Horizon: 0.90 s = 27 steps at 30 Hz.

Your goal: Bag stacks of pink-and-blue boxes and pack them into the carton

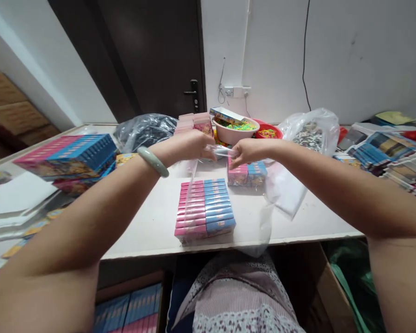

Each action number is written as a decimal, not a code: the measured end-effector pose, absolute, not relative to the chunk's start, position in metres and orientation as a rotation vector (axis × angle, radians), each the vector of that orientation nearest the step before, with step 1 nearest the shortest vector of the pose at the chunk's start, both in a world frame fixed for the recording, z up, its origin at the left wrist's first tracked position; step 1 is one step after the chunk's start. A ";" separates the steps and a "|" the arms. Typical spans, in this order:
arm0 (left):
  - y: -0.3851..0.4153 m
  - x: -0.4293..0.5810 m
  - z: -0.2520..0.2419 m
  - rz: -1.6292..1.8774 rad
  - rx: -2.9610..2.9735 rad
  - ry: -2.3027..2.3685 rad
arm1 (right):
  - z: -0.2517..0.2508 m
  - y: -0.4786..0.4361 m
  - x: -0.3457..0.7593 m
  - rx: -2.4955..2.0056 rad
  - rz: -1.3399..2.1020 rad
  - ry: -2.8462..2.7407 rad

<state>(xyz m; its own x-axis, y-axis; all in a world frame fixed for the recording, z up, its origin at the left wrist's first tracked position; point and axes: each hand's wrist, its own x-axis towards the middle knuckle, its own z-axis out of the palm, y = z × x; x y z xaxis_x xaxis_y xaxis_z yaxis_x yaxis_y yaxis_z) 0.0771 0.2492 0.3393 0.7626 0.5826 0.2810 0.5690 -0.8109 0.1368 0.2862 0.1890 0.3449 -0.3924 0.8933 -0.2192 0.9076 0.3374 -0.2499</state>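
Both my hands pinch the gathered end of a clear plastic bag (267,217) above the table. My left hand (196,144), below a pale green bangle (153,162), grips it from the left. From the right, my right hand (246,151) closes on the same bunched film. The see-through bag hangs down toward the table's front edge, partly in front of a block of pink and blue small boxes (205,206). Just under my right hand sits another group of pink and blue boxes (247,175), partly hidden by the hand and film.
Stacked boxes (69,155) stand at left beside a dark plastic bag (145,129). A pink basin (235,134) and red basin (271,134) hold small colourful pieces. A filled clear bag (312,132) and printed packs (384,145) lie at right. An open carton (130,305) is below the table.
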 end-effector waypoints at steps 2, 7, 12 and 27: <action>0.249 0.062 0.336 0.457 2.825 0.982 | 0.342 0.194 0.282 1.744 -0.627 2.576; 0.241 0.043 0.328 0.749 2.681 1.240 | 0.331 0.196 0.261 1.646 -0.189 2.542; 0.223 0.039 0.321 0.259 2.845 1.558 | 0.322 0.196 0.250 1.516 0.031 2.309; 0.244 0.018 0.278 0.658 2.520 1.411 | 0.264 0.228 0.267 1.785 0.045 2.380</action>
<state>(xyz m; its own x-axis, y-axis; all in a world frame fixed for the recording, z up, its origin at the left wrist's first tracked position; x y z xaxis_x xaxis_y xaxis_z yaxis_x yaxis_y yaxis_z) 0.0179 0.2445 0.2775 0.4519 0.8436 0.2902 0.7644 -0.5338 0.3616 0.2670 0.2283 0.2644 -0.2713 0.9557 -0.1143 0.9507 0.2846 0.1235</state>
